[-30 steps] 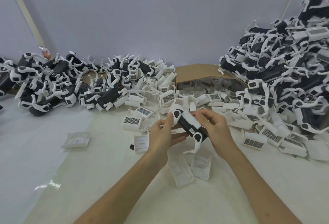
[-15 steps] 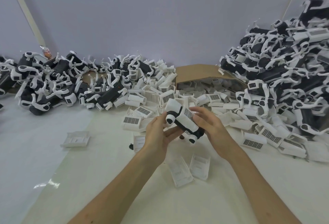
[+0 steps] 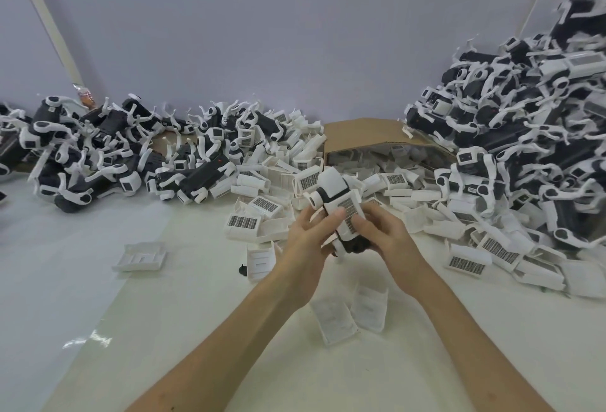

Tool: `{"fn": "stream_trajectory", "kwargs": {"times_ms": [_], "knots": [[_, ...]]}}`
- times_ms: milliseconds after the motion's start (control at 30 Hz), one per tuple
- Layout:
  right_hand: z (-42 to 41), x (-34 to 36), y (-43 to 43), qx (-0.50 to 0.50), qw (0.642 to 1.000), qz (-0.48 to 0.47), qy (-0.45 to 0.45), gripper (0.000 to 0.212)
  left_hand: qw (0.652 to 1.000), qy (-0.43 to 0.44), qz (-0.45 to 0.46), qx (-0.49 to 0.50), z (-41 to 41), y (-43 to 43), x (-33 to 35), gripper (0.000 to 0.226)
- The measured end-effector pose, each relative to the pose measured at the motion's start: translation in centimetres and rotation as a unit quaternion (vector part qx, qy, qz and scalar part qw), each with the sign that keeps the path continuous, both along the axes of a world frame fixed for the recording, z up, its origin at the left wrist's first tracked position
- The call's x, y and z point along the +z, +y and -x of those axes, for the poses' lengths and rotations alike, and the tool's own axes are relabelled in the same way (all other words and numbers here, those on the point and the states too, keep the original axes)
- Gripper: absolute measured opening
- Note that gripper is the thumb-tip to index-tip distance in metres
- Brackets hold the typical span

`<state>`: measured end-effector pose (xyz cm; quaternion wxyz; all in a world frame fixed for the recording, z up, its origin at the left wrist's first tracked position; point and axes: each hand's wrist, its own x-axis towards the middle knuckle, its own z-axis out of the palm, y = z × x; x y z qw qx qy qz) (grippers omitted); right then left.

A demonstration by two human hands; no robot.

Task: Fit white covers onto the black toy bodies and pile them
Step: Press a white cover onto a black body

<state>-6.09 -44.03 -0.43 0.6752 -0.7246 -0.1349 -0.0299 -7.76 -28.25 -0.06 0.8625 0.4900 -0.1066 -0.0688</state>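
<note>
Both hands hold one black toy body (image 3: 337,205) above the table's middle, its white cover with a grey grille facing up. My left hand (image 3: 310,238) grips it from the left, thumb on the cover. From the right, my right hand (image 3: 382,234) curls its fingers round the toy's lower end. A heap of loose white covers (image 3: 272,211) lies just beyond the hands. Uncovered black bodies (image 3: 108,162) are piled at the back left. A tall pile of toys (image 3: 524,136) rises at the right.
An open cardboard box (image 3: 370,136) with white covers inside lies at the back centre. Single covers lie on the white table (image 3: 164,329): one at the left (image 3: 141,256), two below the hands (image 3: 351,313). A wall with a paper sign stands behind.
The toy has been turned in my hands so its white grille cover faces up, and it now sits higher and more upright. Both hands shifted their grip round it.
</note>
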Motion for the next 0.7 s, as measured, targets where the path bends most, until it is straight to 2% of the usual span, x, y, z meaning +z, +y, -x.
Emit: {"fn": "stream_trajectory", "kwargs": {"times_ms": [167, 333, 533, 700], "knots": [[0.33, -0.03, 0.60, 0.008, 0.997, 0.073, -0.033, 0.043, 0.999, 0.005, -0.011, 0.041, -0.30, 0.42, -0.36, 0.044], [0.20, -0.24, 0.56, -0.001, 0.994, 0.101, -0.051, 0.044, 0.998, 0.024, -0.029, 0.057, -0.43, 0.53, -0.46, 0.037], [0.11, -0.18, 0.16, 0.029, 0.994, 0.097, -0.029, 0.044, 0.994, 0.040, -0.065, 0.075, -0.65, 0.56, -0.63, 0.045], [0.22, -0.32, 0.39, 0.024, 0.992, 0.115, -0.048, 0.033, 0.994, 0.052, -0.060, 0.075, -0.88, 0.64, -0.76, 0.044]]}}
